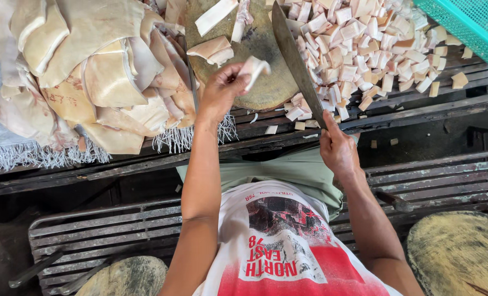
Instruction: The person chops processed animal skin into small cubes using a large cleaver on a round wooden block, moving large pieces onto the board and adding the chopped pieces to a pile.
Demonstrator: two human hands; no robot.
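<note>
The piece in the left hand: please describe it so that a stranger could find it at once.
Start at the round wooden chopping block at top centre. Over its near edge, the left hand pinches a pale strip of pork skin. Unlike the strips lying flat on the block and the small cubes heaped at the right, it alone is lifted in fingers.

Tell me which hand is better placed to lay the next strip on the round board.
Left. The left hand already pinches a pale strip right above the round chopping board. The right hand is wrapped around the cleaver, whose blade lies along the board's edge.
</note>
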